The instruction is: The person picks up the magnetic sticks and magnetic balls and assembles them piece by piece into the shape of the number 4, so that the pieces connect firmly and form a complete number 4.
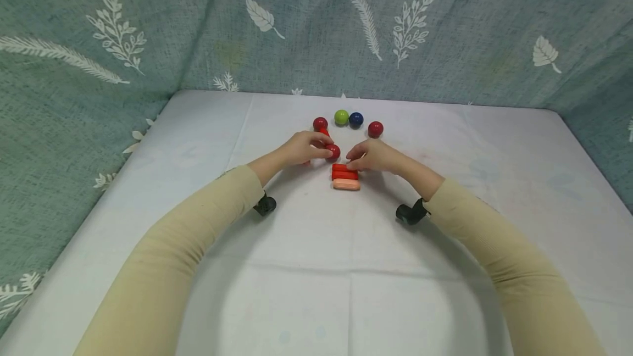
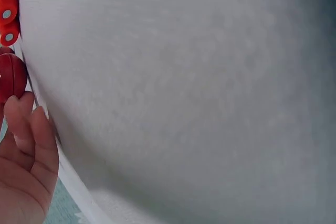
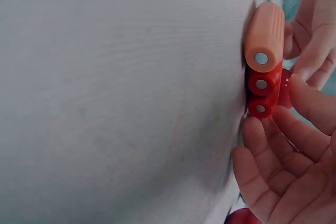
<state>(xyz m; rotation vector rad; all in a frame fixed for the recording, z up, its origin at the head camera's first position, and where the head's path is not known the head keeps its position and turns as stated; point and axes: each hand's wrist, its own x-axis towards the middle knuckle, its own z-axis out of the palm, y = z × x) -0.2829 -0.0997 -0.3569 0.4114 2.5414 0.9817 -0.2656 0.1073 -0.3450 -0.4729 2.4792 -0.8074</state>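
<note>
My left hand [image 1: 300,148] pinches a shiny red ball [image 1: 333,152] between thumb and fingers; in the left wrist view the fingertips meet the ball's [image 2: 12,76] lower side. Just right of it, my right hand [image 1: 373,156] has loosely bent fingers, its fingertips at the ends of two red rods [image 1: 344,172]. A ribbed peach rod [image 1: 346,184] lies alongside them on the near side. Silvery round discs show in the rods' ends in the right wrist view, where the peach rod [image 3: 264,35] is closest. Another red rod [image 1: 324,132] is partly hidden behind my left fingers.
Farther back on the white cloth-covered table [image 1: 316,301] sit a red ball [image 1: 320,123], a green ball [image 1: 341,117], a dark blue ball [image 1: 356,120] and another red ball [image 1: 375,129]. A patterned green curtain [image 1: 306,26] hangs behind the table's far edge.
</note>
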